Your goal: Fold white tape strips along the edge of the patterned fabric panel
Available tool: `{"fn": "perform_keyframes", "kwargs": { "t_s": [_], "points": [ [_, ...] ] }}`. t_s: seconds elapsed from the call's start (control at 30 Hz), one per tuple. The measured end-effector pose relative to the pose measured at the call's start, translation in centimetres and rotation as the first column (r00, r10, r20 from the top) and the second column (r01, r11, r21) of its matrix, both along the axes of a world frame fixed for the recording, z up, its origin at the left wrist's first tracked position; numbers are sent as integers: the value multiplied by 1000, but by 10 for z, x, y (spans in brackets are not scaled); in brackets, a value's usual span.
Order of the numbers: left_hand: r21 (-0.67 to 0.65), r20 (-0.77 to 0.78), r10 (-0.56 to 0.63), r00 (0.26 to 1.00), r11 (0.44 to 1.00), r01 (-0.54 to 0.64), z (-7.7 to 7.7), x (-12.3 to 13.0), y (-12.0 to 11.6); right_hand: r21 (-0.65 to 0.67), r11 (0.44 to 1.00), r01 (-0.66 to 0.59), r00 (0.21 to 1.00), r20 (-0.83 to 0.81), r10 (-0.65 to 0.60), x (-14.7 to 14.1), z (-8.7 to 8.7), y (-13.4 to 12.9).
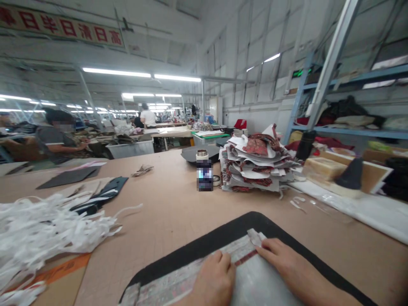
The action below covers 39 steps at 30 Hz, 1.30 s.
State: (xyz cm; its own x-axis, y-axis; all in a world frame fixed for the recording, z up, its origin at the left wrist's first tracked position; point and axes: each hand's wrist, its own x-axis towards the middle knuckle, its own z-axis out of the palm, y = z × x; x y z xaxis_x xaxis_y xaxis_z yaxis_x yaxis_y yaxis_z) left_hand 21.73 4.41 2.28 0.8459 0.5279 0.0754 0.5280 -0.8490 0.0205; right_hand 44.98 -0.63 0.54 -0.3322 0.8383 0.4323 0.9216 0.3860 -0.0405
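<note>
A pale patterned fabric piece [178, 278] with a dark red strip lies on a black board [255, 221] at the bottom of the view. My left hand [215, 276] rests on it near the red strip, its fingers curled against the cloth. To the right, my right hand [280, 259] pinches the fabric's upper right edge beside a folded tab. Smooth grey-white material [261, 280] spreads between and below my hands. The fabric's lower part is cut off by the frame.
Beyond the board stand a flask [202, 155] and a tall stack of red-and-white fabric pieces [258, 161]. White strips [57, 233] are heaped at left, near dark cloth [110, 191]. A person [60, 136] sits at far left. Shelves [350, 129] stand at right.
</note>
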Motion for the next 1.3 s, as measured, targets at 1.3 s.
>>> {"fn": "perform_keyframes", "kwargs": {
  "t_s": [1.3],
  "points": [
    [223, 12, 81, 997, 971, -82, -11, -130, -41, -120, 820, -559, 800, 182, 572, -126, 17, 11]
  ]
}}
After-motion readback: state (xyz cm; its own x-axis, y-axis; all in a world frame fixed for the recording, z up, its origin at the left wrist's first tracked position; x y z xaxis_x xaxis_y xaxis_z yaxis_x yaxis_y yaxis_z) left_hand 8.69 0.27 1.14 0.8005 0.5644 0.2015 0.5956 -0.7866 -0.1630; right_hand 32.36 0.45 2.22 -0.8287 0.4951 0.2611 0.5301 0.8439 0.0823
